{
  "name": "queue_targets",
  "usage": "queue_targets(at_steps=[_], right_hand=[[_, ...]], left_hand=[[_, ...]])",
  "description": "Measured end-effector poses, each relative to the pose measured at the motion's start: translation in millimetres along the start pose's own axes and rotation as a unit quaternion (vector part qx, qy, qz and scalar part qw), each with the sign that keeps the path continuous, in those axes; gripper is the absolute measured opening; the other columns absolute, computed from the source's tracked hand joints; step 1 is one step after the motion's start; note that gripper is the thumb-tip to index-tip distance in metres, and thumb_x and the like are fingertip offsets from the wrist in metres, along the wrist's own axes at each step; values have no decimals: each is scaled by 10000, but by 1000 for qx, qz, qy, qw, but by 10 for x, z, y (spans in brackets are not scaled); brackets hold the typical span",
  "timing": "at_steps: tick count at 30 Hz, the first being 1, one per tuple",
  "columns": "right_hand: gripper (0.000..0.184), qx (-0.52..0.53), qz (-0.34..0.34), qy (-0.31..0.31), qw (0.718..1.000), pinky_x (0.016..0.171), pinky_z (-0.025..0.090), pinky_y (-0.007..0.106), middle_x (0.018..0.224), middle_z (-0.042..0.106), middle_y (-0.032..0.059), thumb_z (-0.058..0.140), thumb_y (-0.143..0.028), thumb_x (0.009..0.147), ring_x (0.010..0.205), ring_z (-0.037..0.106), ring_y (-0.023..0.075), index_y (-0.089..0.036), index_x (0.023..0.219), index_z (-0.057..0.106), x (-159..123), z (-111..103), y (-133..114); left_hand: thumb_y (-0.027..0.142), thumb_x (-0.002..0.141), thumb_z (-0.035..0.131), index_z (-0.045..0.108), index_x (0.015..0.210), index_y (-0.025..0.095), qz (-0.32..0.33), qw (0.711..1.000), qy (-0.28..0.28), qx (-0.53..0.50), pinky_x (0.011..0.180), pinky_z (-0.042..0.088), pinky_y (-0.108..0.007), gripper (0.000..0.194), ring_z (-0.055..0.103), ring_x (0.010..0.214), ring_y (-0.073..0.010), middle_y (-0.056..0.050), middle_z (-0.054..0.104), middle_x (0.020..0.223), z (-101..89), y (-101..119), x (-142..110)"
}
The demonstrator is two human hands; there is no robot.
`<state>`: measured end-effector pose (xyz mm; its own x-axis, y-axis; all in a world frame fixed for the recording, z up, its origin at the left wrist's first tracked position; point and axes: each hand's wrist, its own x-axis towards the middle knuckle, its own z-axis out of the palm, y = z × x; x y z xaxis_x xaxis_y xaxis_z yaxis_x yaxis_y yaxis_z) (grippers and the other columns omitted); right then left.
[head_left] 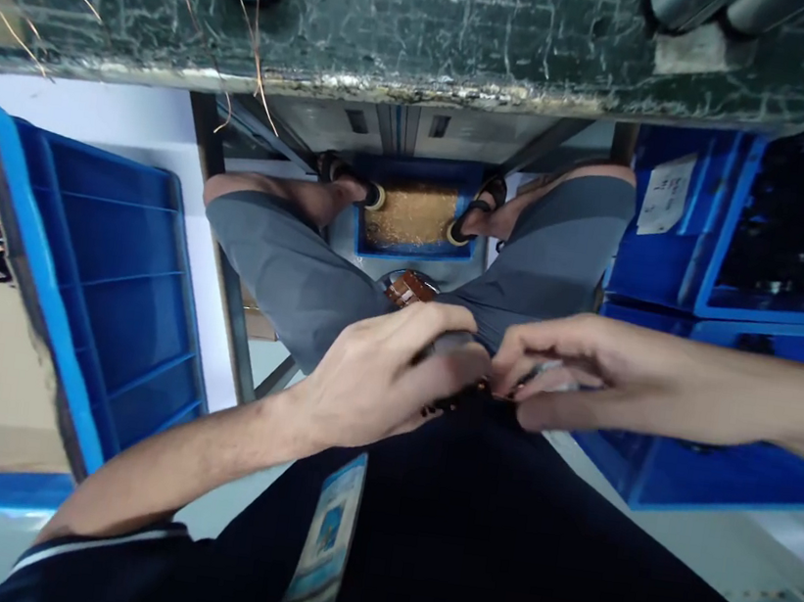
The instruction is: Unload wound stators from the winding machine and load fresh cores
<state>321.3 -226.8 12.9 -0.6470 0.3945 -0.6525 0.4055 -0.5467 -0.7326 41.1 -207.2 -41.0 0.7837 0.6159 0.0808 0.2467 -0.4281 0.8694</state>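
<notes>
Close in front of my body, my left hand (404, 366) is closed around a small copper-wound stator (439, 409). Only dark and copper-coloured bits of its edge show between and below the fingers. My right hand (563, 372) meets it from the right, thumb and fingers pinched together at the stator's edge. Something small and pale shows inside the right hand's curled fingers, too blurred to name. The fingers of both hands nearly touch.
A green worktop (436, 39) with metal cylinders and loose copper wires lies ahead. Left, a blue bin (131, 275) stands beside another holding copper-wound parts. Right, blue bins (673, 268) hold black parts. A blue tray (412, 255) with copper scraps sits between my feet.
</notes>
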Motion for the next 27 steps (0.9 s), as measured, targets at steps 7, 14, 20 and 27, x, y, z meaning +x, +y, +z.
queue_targets(at_steps=[7,14,20,27], right_hand=[[370,-345,-175,109,916,504,413,213,659,591,-45,483,-358,1131,523,497,87,-188,858,665,165,250,86],[130,-493,-281,172,805,613,438,303,849,662,-1,643,-235,1011,742,574,168,-251,896,703,26,70,-131],[386,78,10,-40,996,653,495,282,827,639,-10,737,-587,964,733,637,157,-231,919,591,116,56,9],[131,-369,-152,179,899,606,360,310,828,608,18,571,-293,1059,747,580,177,-254,940,610,122,53,-25]], left_hand=[[402,967,696,742,1049,301,-20,999,-38,-9,1033,640,-394,139,758,953,-180,13,784,945,-34,12,113],[412,1037,619,714,1129,189,-105,984,-110,-94,946,654,-396,258,765,840,-188,-40,781,907,-25,43,40],[270,953,709,697,1140,354,-29,999,22,14,1276,431,-632,205,732,1128,-217,11,751,1202,-79,-22,-28],[450,934,769,597,1149,237,-177,961,-46,-209,837,554,-325,349,641,866,-158,-2,673,963,-255,-23,-47]])
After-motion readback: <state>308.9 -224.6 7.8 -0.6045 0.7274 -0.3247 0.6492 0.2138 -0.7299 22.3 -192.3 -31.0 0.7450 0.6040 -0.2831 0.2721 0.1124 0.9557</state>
